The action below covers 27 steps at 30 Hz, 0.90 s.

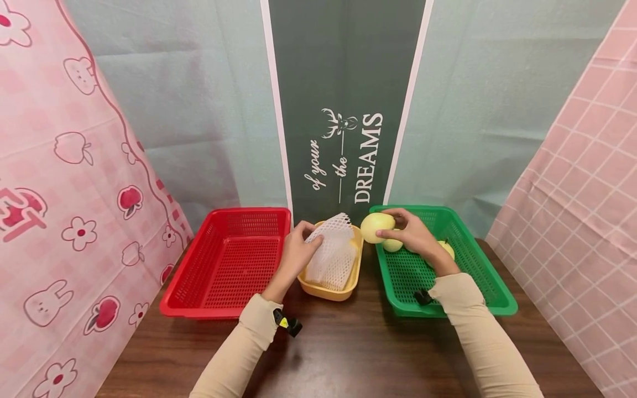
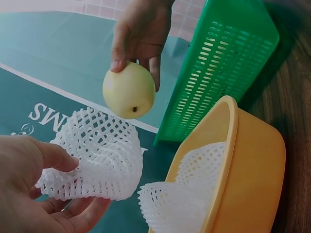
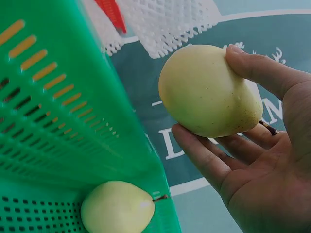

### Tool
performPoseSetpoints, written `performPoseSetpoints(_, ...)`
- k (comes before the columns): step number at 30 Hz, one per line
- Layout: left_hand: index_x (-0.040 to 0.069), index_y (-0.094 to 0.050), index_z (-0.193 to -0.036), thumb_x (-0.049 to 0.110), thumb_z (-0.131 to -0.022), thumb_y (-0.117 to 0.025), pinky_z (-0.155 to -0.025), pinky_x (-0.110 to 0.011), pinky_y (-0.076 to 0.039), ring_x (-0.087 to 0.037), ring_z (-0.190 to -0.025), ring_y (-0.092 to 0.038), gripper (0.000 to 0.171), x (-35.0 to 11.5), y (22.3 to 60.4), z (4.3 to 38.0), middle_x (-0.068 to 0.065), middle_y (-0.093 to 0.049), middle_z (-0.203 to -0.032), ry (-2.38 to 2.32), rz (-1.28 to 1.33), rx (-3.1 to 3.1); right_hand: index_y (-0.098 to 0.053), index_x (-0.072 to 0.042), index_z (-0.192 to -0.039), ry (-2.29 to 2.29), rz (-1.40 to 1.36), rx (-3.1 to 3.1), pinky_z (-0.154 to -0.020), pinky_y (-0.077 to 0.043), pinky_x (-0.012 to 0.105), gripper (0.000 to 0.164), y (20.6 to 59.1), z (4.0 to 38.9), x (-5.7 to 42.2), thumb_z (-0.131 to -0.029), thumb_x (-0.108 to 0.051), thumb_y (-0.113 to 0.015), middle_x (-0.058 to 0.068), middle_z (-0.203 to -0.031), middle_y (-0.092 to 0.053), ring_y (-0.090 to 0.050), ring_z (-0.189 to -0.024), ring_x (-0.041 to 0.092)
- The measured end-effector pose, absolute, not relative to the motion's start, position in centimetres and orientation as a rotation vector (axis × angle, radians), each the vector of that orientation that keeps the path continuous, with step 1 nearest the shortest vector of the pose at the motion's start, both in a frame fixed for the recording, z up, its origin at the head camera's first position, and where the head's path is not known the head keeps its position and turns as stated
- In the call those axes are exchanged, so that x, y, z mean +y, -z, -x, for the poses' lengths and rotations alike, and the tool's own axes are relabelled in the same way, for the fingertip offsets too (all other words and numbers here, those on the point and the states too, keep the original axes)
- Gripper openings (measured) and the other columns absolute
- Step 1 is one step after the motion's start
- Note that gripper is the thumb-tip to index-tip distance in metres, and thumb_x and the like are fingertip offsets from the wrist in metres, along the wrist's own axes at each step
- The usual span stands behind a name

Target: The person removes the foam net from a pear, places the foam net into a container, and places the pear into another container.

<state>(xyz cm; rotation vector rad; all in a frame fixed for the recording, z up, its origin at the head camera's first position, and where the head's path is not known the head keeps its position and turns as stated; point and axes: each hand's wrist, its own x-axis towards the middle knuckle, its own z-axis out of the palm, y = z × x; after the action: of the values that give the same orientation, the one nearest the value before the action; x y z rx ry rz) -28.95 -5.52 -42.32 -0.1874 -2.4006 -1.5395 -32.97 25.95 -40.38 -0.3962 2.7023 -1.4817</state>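
Observation:
A white foam mesh sleeve (image 2: 99,155) is pinched by my left hand (image 1: 300,247), thumb on one side and fingers beneath, above the yellow basin (image 1: 328,293). My right hand (image 1: 413,235) grips a pale yellow-green pear (image 1: 377,228) over the left rim of the green basket (image 1: 450,313). In the left wrist view the pear's blossom end faces the sleeve, with a small gap between them. The stem (image 3: 268,128) points toward my right palm. More foam sleeves (image 2: 182,206) lie in the basin. Another pear (image 3: 118,208) sits in the green basket against its wall.
To the left stands a red basket (image 1: 244,271) with slotted walls. One more pear (image 1: 447,250) shows in the green basket, partly behind my right wrist. The brown wooden table (image 1: 343,348) carries all the containers. Printed cloths (image 1: 343,72) hang behind and at both sides.

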Motion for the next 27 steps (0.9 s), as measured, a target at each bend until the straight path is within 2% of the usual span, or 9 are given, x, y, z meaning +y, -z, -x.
performPoseSetpoints(10,0.005,-0.064,-0.104,0.011,-0.094,-0.076,-0.085,-0.036,-0.054,-0.025,-0.093,-0.061,0.017,-5.0,42.4,29.5,-0.015,-0.068,-0.101,1.456,0.164,-2.442,-0.049,-0.009,-0.155,1.463,0.363,2.698,-0.107,-0.048,0.055,0.078,40.5,33.0,27.2,-0.093,-0.043,-0.082,0.020,-0.149,-0.058,-0.057,-0.135,0.039)
performPoseSetpoints(17,0.005,-0.062,-0.099,0.009,-0.093,-0.077,-0.083,-0.033,-0.050,-0.024,-0.091,-0.058,0.016,-4.7,42.4,29.7,-0.014,-0.065,-0.098,1.418,0.172,-2.437,-0.050,-0.009,-0.154,1.415,0.343,2.726,-0.104,-0.051,0.055,0.079,40.8,33.6,28.1,-0.092,-0.048,-0.082,0.020,-0.149,-0.056,-0.057,-0.135,0.041)
performPoseSetpoints(27,0.006,-0.060,-0.097,0.009,-0.093,-0.076,-0.077,-0.029,-0.047,-0.022,-0.088,-0.055,0.016,-4.4,42.2,29.7,-0.012,-0.061,-0.096,1.412,0.195,-2.449,-0.048,-0.008,-0.154,1.357,0.338,2.752,-0.109,-0.047,0.060,0.082,41.3,33.8,29.6,-0.093,-0.051,-0.080,0.021,-0.150,-0.054,-0.054,-0.137,0.042)
